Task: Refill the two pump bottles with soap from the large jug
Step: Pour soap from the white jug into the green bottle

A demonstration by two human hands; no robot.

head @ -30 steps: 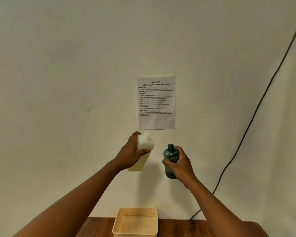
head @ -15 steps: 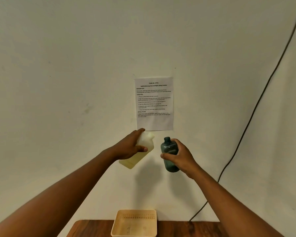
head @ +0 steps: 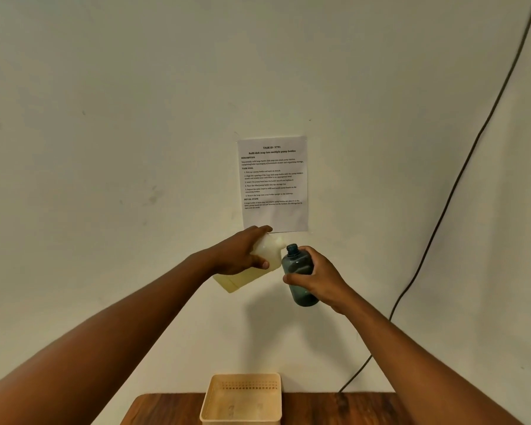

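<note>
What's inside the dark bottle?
The dark bottle is see-through teal, open-topped, with no pump on it. No soap level shows through it. The right hand covers part of its side, so whatever is behind the fingers stays hidden.

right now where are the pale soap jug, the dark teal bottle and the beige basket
pale translucent soap jug (head: 265,251), head view, upper body
dark teal plastic bottle (head: 296,265), head view, shoulder
beige plastic basket (head: 242,420), head view, front rim

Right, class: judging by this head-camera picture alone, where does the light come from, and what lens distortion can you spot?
Head view: the teal bottle and jug cast soft shadows on the wall below them, so the light seems to come from above; the black cable bows, hinting at wide-angle warp; small print on the paper sheet is too blurred to read.
</note>
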